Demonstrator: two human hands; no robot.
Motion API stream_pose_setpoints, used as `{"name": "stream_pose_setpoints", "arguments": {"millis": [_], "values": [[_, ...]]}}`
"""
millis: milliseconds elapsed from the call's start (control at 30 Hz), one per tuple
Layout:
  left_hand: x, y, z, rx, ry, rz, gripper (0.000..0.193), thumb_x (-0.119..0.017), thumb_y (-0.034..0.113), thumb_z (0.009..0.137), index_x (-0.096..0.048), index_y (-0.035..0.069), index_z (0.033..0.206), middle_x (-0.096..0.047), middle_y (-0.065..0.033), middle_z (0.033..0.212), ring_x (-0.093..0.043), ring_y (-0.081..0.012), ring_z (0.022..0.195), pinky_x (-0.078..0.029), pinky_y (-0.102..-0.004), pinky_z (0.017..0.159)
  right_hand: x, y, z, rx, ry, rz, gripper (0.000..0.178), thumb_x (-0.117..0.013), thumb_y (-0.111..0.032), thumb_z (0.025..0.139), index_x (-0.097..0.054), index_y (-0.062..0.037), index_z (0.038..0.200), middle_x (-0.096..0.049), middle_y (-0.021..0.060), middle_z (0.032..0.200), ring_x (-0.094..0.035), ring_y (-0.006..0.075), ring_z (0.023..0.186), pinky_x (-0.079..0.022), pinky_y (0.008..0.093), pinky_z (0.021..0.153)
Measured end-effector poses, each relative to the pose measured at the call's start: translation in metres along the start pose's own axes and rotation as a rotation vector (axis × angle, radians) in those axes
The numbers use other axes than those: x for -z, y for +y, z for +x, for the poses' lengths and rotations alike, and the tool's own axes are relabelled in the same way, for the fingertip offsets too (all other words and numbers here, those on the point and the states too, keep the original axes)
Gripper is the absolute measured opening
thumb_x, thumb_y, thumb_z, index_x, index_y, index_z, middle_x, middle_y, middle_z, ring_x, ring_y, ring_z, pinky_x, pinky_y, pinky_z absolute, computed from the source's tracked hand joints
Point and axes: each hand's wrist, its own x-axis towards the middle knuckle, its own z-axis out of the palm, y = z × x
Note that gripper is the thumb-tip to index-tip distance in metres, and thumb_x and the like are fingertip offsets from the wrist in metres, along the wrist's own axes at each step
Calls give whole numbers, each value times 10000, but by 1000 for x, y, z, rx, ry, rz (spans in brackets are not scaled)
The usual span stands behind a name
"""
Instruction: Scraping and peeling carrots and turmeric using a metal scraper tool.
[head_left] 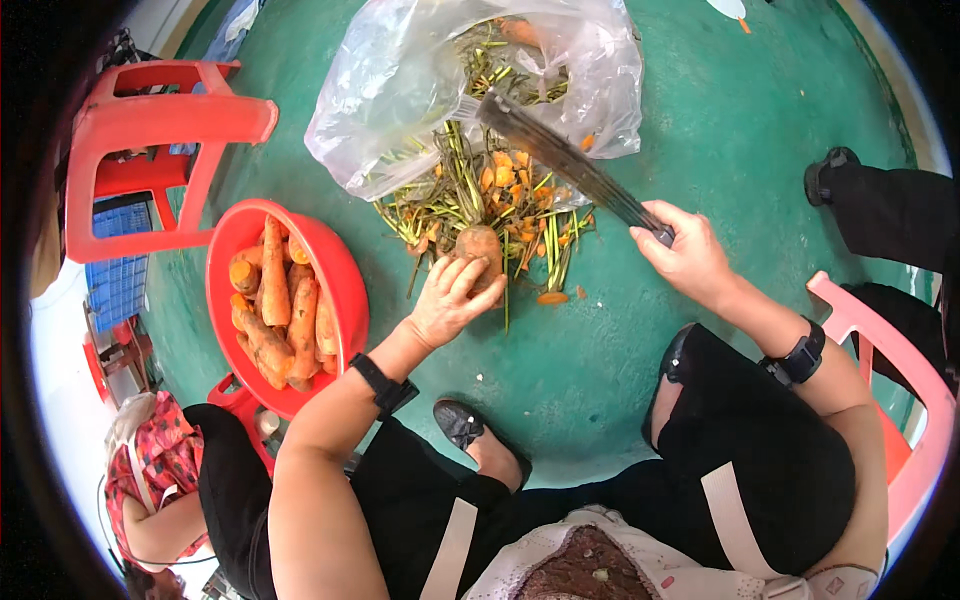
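My left hand (pixel 447 305) has its fingers closed round the crown of a carrot (pixel 478 246), whose long green stems run away from me. My right hand (pixel 690 258) grips the handle end of a dark, broad knife (pixel 570 162). Its blade reaches up and to the left, over the stems and apart from my left hand. Below the blade, a heap of cut carrot tops and stems (pixel 520 200) lies on the green floor, with orange slices among it.
A large clear plastic bag (pixel 385 95) holding more stems lies open beyond the heap. To the left stands a red basin (pixel 347 310) of trimmed carrots (pixel 290 310). Red chairs (pixel 190 115) and a blue crate (pixel 117 255) are farther left. Other people sit at the lower left and right.
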Motion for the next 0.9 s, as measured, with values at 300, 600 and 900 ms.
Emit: {"name": "stream_pose_setpoints", "arguments": {"millis": [300, 600, 900], "values": [[-21, 41, 7, 831, 145, -360, 681, -701, 240, 637, -364, -48, 1154, -403, -202, 1109, -354, -359, 1085, -300, -435, 924, -21, 4, -8, 51, -182, -163, 211, -566, -172, 771, -593, -57, 946, -589, 151, 644, -573, 283, 554, -440, 360, 526], [-38, 45, 59, 1187, -69, -161, 671, -743, 398, 597, -449, -31, 1020, -446, -185, 958, -445, -331, 947, -378, -412, 821, -33, -10, 3, 50, -232, -230, 238, -522, -188, 778, -584, -64, 972, -605, 168, 685, -589, 338, 636, -461, 416, 593], [-39, 51, 37, 1167, -38, -450, 617, -732, 293, 631, -399, -39, 1029, -433, -201, 957, -447, -380, 919, -367, -448, 813, -41, 1, -9, 268, -229, -270, 217, -537, -170, 754, -575, -71, 944, -607, 150, 725, -585, 332, 636, -470, 435, 585]]}}
